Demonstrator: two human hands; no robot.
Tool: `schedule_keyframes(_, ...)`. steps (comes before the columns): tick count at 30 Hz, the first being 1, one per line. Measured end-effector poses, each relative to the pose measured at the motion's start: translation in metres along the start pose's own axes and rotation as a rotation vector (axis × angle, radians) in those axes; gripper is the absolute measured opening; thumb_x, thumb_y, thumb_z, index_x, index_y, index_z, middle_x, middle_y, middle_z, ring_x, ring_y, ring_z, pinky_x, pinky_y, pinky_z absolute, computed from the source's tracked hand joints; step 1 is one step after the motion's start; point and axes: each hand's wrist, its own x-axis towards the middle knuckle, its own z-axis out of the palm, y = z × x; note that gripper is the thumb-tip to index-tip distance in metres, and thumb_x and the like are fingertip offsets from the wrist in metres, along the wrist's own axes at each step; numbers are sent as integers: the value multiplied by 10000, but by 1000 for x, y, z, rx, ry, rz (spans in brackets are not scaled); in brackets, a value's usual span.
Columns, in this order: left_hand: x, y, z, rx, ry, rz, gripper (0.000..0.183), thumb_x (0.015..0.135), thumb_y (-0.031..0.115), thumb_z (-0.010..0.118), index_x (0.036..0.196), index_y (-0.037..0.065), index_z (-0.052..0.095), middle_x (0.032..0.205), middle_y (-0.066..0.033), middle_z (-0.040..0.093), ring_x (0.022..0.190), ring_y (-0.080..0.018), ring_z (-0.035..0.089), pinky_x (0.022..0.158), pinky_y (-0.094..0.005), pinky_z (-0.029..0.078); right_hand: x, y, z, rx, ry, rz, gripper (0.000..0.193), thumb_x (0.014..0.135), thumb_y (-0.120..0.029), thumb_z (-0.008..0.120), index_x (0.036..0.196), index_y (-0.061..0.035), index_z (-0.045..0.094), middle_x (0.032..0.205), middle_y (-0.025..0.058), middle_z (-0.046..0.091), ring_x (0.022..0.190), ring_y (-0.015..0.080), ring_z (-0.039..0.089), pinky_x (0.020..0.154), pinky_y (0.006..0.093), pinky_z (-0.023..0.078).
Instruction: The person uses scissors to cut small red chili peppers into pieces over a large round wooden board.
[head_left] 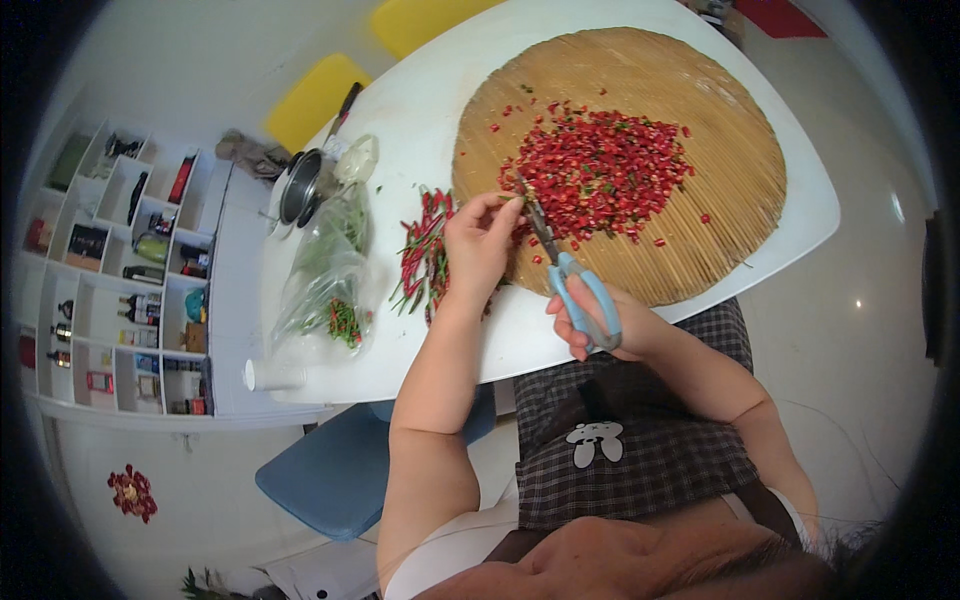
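Note:
My left hand (477, 245) is closed in a pinch at the near left edge of a round woven mat, with a bit of green at its fingertips that looks like a chili pepper's stem end. My right hand (625, 325) grips scissors (583, 290) by their light blue handles. Their dark blades reach up beside the left fingertips; whether they are fully closed is hard to see. Chopped red chili peppers (605, 170) lie heaped on the round mat (720, 120). Whole red chilies with green stems (425, 245) lie on the white table, left of my left hand.
The white table (810, 190) carries a clear plastic bag (325, 255) with green contents, a dark pot (300, 188), and a white cup (272, 376) near its left corner. Yellow chairs (315, 95) stand beyond it. A blue chair (330, 475) is at the near left.

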Motion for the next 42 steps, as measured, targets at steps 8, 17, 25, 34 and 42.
schedule_keyframes(8, -2, 4, -12, 275, 37, 202, 111, 809, 55, 624, 882, -30, 618, 762, -46, 614, 671, -95, 570, 587, -221, 459, 2, -2, 6, -81, 91, -8, 455, 952, -433, 290, 943, -22, 487, 580, 35, 437, 465, 101, 418, 450, 236, 403)
schedule_keyframes(17, -70, -19, -130, 522, 683, 224, 138, 825, 71, 608, 927, -19, 631, 787, -56, 628, 688, -95, 574, 619, -214, 465, -2, -4, -2, 25, -17, 2, 425, 932, -417, 395, 966, 2, 456, 685, 53, 495, 554, 102, 473, 506, 255, 435)
schedule_keyframes(25, -83, -36, -205, 1021, 919, 49, 163, 788, 66, 580, 879, -68, 600, 761, -161, 607, 660, -261, 583, 615, -328, 466, -3, -4, -4, 15, -29, -27, 406, 937, -391, 397, 951, 7, 476, 704, 61, 518, 562, 105, 500, 508, 257, 448)
schedule_keyframes(34, -25, -16, -109, 988, 223, 268, 87, 772, 59, 603, 836, 9, 633, 791, -137, 581, 715, -298, 572, 654, -361, 457, -3, -5, -3, 10, -3, 4, 380, 938, -369, 408, 938, 2, 488, 705, 62, 523, 557, 105, 502, 509, 259, 452)
schedule_keyframes(42, -5, -30, -110, 1105, 121, 211, 92, 787, 50, 572, 858, -7, 583, 826, -178, 583, 761, -350, 564, 681, -396, 451, -3, -6, -2, 22, -11, 4, 372, 930, -370, 429, 920, -2, 485, 699, 64, 524, 545, 113, 507, 511, 264, 457)
